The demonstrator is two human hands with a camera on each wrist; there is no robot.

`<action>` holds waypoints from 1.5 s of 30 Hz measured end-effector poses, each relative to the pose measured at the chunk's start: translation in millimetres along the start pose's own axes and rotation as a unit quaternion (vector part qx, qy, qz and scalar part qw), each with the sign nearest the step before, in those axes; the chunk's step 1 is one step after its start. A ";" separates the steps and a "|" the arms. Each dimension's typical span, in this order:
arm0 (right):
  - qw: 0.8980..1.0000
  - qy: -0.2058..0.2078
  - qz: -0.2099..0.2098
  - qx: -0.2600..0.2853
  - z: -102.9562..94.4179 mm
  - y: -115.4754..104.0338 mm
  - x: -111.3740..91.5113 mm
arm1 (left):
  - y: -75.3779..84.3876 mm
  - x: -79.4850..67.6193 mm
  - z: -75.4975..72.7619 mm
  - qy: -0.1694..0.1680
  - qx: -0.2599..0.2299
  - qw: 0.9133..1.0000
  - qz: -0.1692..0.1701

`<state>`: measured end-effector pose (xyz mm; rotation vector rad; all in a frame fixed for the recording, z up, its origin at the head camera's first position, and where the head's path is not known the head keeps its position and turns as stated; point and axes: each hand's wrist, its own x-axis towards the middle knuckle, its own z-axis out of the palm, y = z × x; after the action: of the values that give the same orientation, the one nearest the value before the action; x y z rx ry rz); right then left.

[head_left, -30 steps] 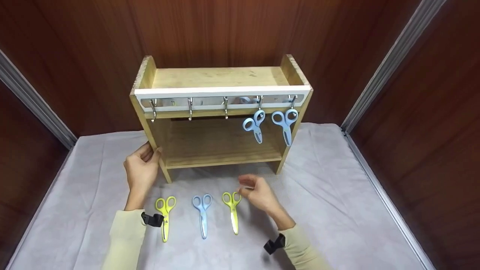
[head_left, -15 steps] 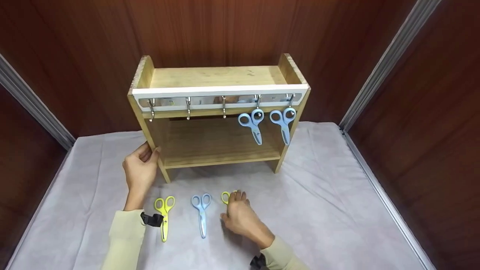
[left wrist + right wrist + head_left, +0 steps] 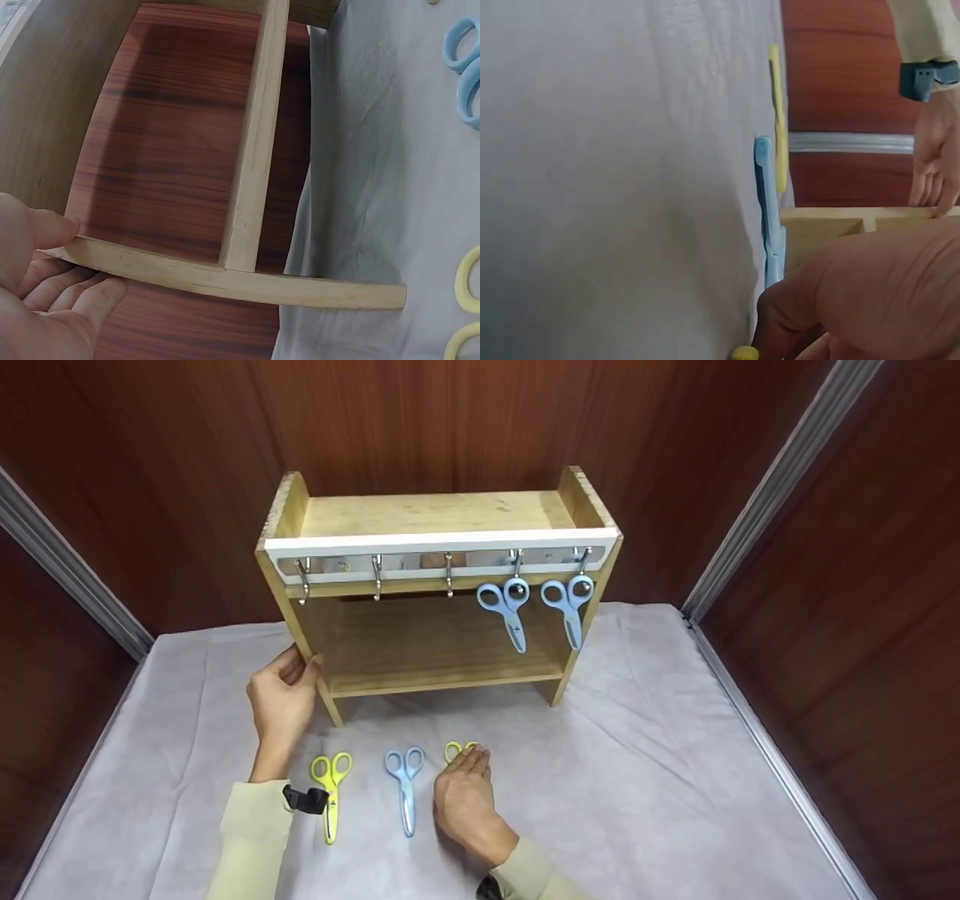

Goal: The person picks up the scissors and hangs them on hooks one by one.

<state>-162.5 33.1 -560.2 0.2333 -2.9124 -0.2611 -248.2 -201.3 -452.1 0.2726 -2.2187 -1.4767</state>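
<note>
Left hand [image 3: 281, 697] is gripping wooden shelf [image 3: 442, 660] by its side edge; right hand [image 3: 465, 801] is covering rightmost yellow scissors [image 3: 448, 751] on grey cloth [image 3: 637, 780], whether its fingers are grasping them impossible to tell.

To the right of the right hand [image 3: 465, 801], the cloth [image 3: 660, 780] offers wide open room; a narrower strip lies ahead, before the shelf [image 3: 446, 686]. Just left, blue scissors [image 3: 406, 791] are in the way, with yellow scissors [image 3: 331, 791] beyond. Two hanging scissors [image 3: 571, 619] obstruct the shelf's right front, while its three left hooks [image 3: 378, 577] can be approached from the front. The left hand [image 3: 281, 697] blocks the shelf's left side. Clearance beneath the right palm is hard to judge.
</note>
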 end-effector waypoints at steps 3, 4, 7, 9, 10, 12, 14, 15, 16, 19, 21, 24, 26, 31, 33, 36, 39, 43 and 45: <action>0.999 0.035 0.004 -0.014 0.6 -0.4 1.7 | 0.6 0.5 0.4 0.000 -0.005 1.000 0.002; 0.999 0.042 0.004 -0.016 0.8 -0.2 2.3 | 0.6 0.6 0.3 0.000 -0.006 1.000 0.002; 0.999 0.031 -0.002 -0.015 0.4 1.2 4.0 | 0.4 0.5 0.6 0.001 -0.007 1.000 0.002; 1.000 0.020 -0.004 -0.015 0.5 1.9 5.1 | 0.4 0.4 1.0 0.002 -0.005 1.000 0.002; 1.000 0.018 -0.004 -0.016 0.6 2.2 5.6 | 0.4 0.4 1.3 0.002 -0.004 1.000 0.003; 1.000 0.012 -0.004 -0.022 0.4 2.6 7.0 | 0.3 0.5 1.8 0.003 -0.002 1.000 0.005; 1.000 0.013 0.000 -0.027 0.5 2.4 8.3 | -0.1 0.6 2.0 0.005 -0.002 1.000 0.005; 1.000 0.014 0.004 -0.023 0.6 2.3 8.9 | -0.3 0.5 2.0 0.006 -0.001 1.000 0.005; 1.000 0.018 0.008 -0.022 0.7 2.2 9.5 | -0.6 0.3 2.0 0.007 -0.002 1.000 0.004; 0.998 0.046 0.028 -0.010 1.7 3.0 10.9 | -1.3 -0.3 1.7 0.006 -0.001 1.000 0.003; 0.996 0.076 0.041 0.006 3.1 5.0 11.9 | -1.7 -0.8 1.3 0.005 0.001 1.000 0.002; 0.991 0.125 0.049 0.027 4.1 10.4 14.1 | -2.0 -0.9 1.0 0.004 0.000 1.000 0.002; 0.987 0.148 0.044 0.043 4.3 15.0 15.5 | -2.0 -0.7 0.9 0.004 0.000 1.000 0.003; 0.984 0.156 0.021 0.085 0.2 26.2 17.3 | -1.7 0.0 1.0 0.006 -0.003 1.000 0.006; 0.983 0.134 0.011 0.123 -2.7 30.9 17.2 | -1.9 -0.2 1.0 0.006 -0.004 1.000 0.005; 0.975 0.085 0.007 0.204 -7.8 38.5 18.0 | -2.4 -0.5 1.0 0.005 0.000 1.000 0.002; 0.961 0.047 0.009 0.274 -13.7 47.7 21.6 | -2.3 -0.8 1.3 0.006 0.004 1.000 0.000; 0.928 0.012 0.003 0.373 -22.0 61.5 30.4 | -1.7 -0.6 1.8 0.010 0.002 1.000 0.003; 0.903 -0.009 0.000 0.429 -26.1 68.9 35.2 | -1.7 -0.2 2.0 0.012 0.000 1.000 0.003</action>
<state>-200.2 89.8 -515.2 0.3517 -2.8337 1.0424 -249.1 -200.3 -454.4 0.2812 -2.1995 -1.4632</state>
